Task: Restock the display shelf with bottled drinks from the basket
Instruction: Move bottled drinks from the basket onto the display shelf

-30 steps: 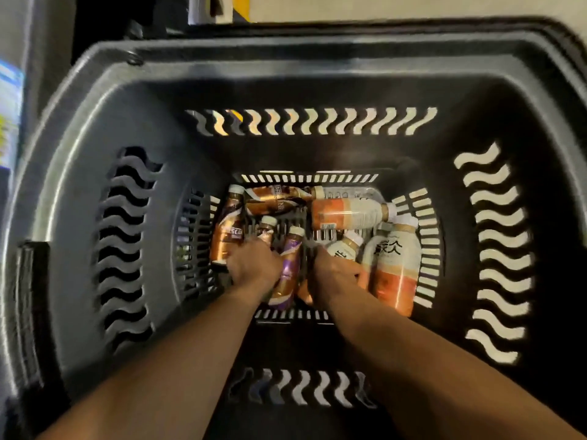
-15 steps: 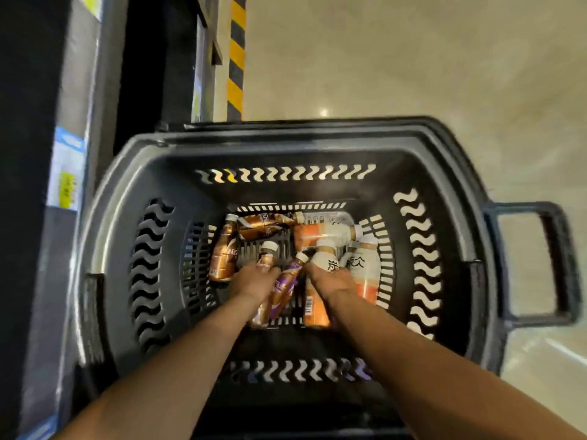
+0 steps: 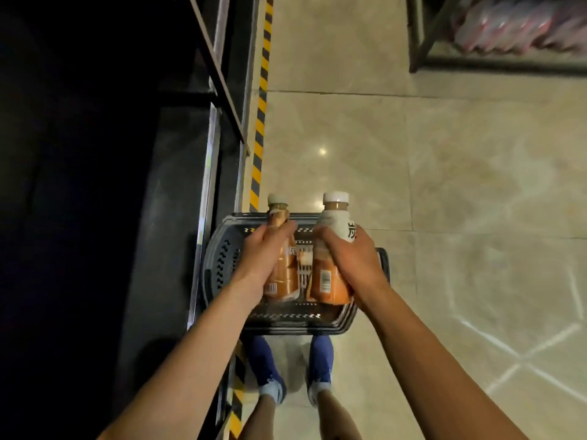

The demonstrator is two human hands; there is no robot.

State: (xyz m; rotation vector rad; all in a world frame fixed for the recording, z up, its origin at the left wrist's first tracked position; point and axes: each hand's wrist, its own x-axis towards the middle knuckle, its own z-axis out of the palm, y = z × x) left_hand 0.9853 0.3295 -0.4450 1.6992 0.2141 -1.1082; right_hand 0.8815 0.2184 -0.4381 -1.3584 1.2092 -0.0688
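Two bottles: one per hand, both upright, held above the basket (image 3: 219, 268), caps pointing away from the person.
Left hand (image 3: 268, 249): fingers curled round the slim bottle (image 3: 286, 276) at its shoulder and upper body; brown-orange label, pale cap.
Right hand (image 3: 351, 258): wrapped round the wide bottle (image 3: 328, 281) at mid-body; white upper half, orange lower half.
Handling: both look full, so likely moderately heavy for one hand; the plastic walls are probably firm and the glossy sleeves probably slick. The slim one seems the tippier when set down.
Best hold: round the body below the shoulder, as now; not by the cap.
Basket: dark plastic, on the floor just ahead of the blue shoes (image 3: 266, 366) and just beside the shelf base; something more shows inside between the two bottles, too blurred to count.
Display shelf (image 3: 206, 185): at the left, its inside too dark to tell free spaces.
In the way: a slanted bar (image 3: 219, 74) of the shelf frame and the pale front rail lie between bottles and shelf; both hands likely need to swing left and clear those edges.
Around: a yellow-black floor strip (image 3: 260, 122) along the shelf foot, glossy tiled floor (image 3: 444, 185), and a far rack (image 3: 508, 58) with blurred red-pink packs, well apart.
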